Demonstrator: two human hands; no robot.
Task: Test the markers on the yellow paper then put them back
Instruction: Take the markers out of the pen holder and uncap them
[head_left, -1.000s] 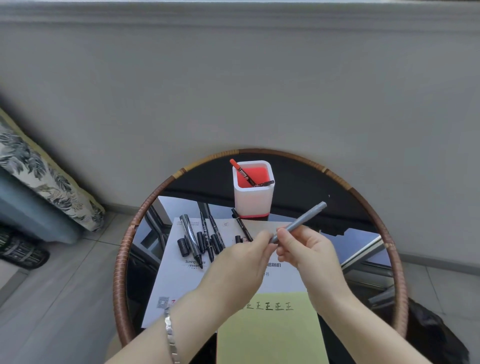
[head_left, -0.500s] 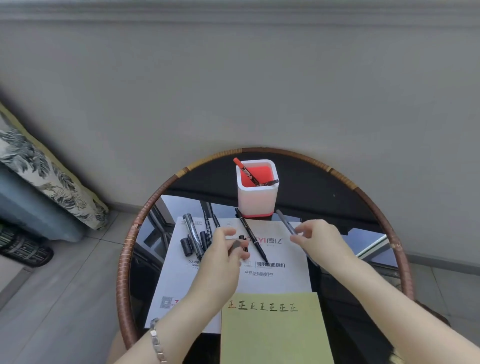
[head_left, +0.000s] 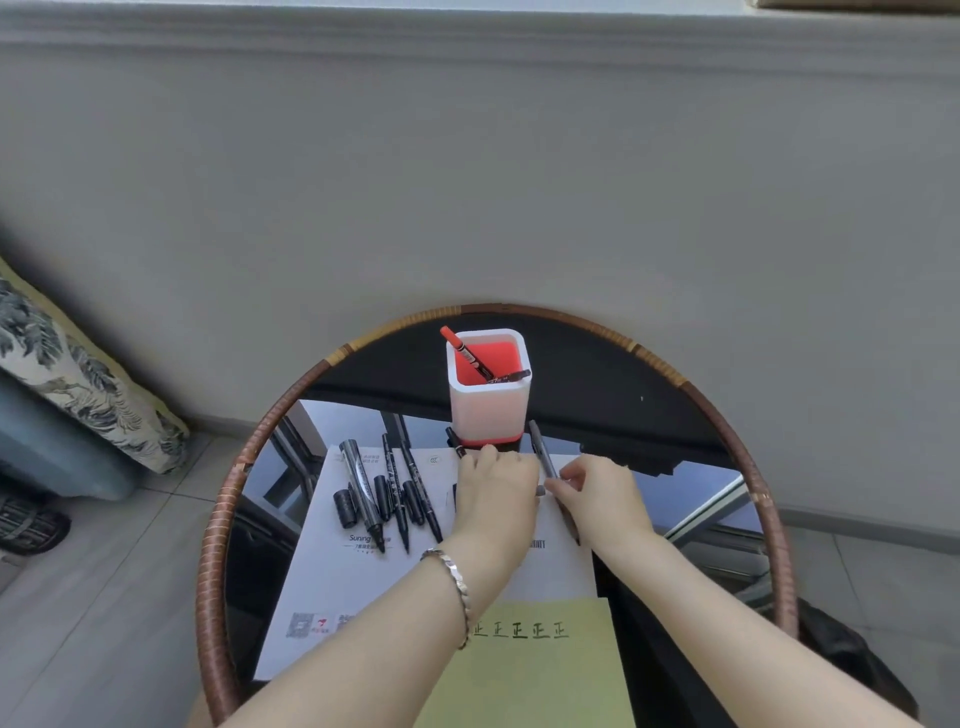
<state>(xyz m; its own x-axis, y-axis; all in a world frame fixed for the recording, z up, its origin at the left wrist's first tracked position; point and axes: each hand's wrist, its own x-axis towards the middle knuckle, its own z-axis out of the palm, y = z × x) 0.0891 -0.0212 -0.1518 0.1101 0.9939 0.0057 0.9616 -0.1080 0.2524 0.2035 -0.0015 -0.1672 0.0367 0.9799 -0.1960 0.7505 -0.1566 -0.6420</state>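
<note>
Round glass-topped desk with woven rattan rim (head_left: 213, 525). At 12 o'clock: white square pen holder with red lining and red base (head_left: 488, 395), holding a red-capped marker (head_left: 466, 353) leaning toward 10 o'clock.

White printed booklet (head_left: 332, 577), centre. On its 10 o'clock part: a row of uncapped black markers (head_left: 389, 488), their loose black caps (head_left: 345, 508) beside them.

Pale yellow paper sheet (head_left: 535, 675), 6 o'clock, overlapping the booklet, a row of handwritten test characters along its far edge.

Left hand (head_left: 496, 493), silver bracelet (head_left: 460, 592) at the wrist: fingers curled down on the booklet just before the holder; grip state cannot be told.

Right hand (head_left: 597, 499): narrow fingertip grip on a slim grey marker (head_left: 540, 454), which points toward 12 o'clock, its far end beside the holder's base.
</note>
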